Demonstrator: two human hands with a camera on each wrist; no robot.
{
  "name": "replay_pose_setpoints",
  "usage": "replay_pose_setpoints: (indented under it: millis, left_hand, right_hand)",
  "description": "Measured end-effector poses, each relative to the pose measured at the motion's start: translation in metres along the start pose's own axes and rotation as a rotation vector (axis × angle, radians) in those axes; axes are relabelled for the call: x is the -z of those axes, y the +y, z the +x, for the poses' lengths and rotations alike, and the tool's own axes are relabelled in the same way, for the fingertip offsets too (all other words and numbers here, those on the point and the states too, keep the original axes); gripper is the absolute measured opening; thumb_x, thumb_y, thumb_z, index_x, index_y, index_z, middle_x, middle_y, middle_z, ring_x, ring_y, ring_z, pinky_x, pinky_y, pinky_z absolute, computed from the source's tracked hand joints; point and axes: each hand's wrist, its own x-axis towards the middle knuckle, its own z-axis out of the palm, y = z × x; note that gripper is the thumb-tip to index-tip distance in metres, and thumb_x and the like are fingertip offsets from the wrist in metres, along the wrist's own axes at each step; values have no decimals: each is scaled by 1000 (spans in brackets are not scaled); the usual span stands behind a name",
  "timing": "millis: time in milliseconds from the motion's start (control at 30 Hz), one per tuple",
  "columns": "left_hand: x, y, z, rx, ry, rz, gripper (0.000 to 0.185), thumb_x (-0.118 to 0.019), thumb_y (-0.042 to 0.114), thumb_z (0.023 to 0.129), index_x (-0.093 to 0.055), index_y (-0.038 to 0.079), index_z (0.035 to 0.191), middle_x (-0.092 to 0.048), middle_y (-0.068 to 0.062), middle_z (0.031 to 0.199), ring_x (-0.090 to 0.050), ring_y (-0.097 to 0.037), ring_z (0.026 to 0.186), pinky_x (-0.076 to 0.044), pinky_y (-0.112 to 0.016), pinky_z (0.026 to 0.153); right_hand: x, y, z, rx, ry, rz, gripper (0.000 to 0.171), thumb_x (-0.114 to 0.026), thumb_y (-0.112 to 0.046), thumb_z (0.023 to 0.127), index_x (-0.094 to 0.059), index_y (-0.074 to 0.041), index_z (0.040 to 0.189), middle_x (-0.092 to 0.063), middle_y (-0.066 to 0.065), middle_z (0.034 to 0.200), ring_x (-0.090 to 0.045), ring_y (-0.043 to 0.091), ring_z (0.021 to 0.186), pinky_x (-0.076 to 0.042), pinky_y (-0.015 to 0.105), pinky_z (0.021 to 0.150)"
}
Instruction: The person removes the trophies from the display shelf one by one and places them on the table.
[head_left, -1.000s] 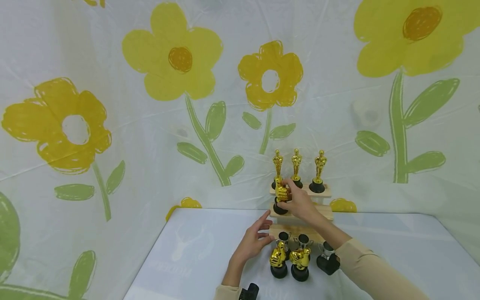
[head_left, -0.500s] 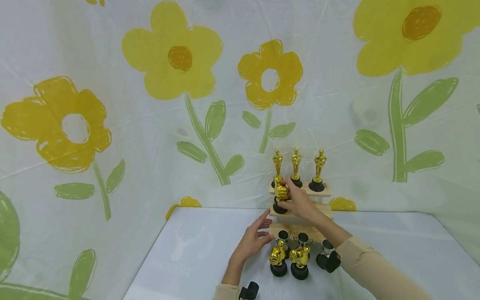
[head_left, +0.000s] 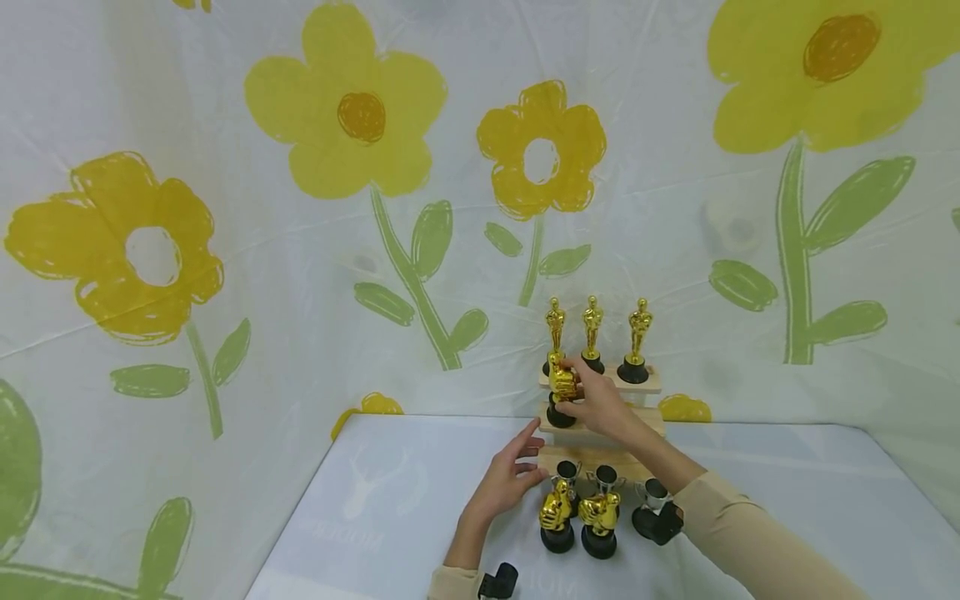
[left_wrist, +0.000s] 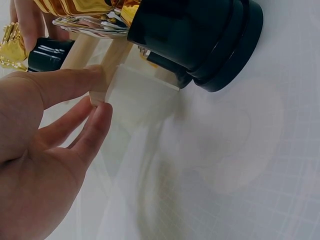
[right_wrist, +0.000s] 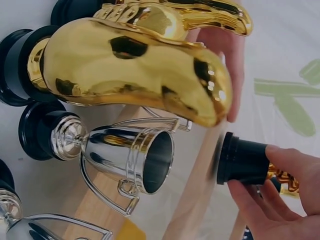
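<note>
My right hand (head_left: 579, 392) grips a gold thumbs-up trophy (head_left: 562, 385) by its black base (right_wrist: 245, 162), which stands at the left end of the middle step of a small wooden stepped stand (head_left: 645, 421). My left hand (head_left: 525, 458) is open, its straight fingers (left_wrist: 75, 80) against the left end of the lowest step (left_wrist: 92, 47). Two more gold thumbs-up trophies (head_left: 557, 515) (head_left: 600, 518) stand on the table in front of the stand. In the right wrist view one of them (right_wrist: 135, 70) fills the frame above a silver cup (right_wrist: 125, 155).
Three gold statuettes (head_left: 592, 327) line the top step and three silver cups (head_left: 606, 479) the bottom one. The white table (head_left: 390, 508) meets a flower-print sheet (head_left: 345, 108) behind. A black wrist camera (head_left: 498, 582) sits on my left cuff.
</note>
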Motion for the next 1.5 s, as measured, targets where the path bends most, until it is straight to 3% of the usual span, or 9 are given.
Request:
replay_pose_setpoints:
  millis: [400, 767, 1133, 1500]
  left_hand:
    - [-1, -2, 1, 13, -6, -7, 78, -68, 16, 92, -25, 32, 155, -56, -13, 139, -57, -30, 124, -55, -34, 98]
    - [-1, -1, 1, 31, 9, -3, 78, -69, 14, 91, -27, 31, 155, -56, -13, 138, -58, -29, 124, -54, -33, 99]
    - [-2, -2, 0, 2, 12, 5, 79, -69, 13, 91, -26, 27, 156, -56, -15, 138, -59, -28, 122, -55, -29, 97]
    - [-3, 1, 0, 14, 24, 18, 79, -69, 12, 91, -27, 29, 155, -58, -12, 136, -60, -27, 121, -55, -29, 97]
  right_hand:
    - [17, -6, -16, 3, 24, 74, 71, -75, -12, 86, -39, -10, 147, -52, 25, 135, -62, 46, 112, -62, 42, 80]
    - [34, -9, -44, 92, 81, -3, 67, -78, -8, 82, -45, -9, 140, -62, 20, 111, -70, 40, 97, -62, 30, 70]
    - [50, -9, -77, 84, 32, 75, 69, -75, -9, 85, -40, -9, 144, -58, 20, 120, -69, 37, 100, -62, 28, 73]
    - [58, -8, -111, 87, 54, 110, 72, -78, -10, 82, -42, -12, 144, -61, 20, 122, -70, 34, 101, -62, 27, 75]
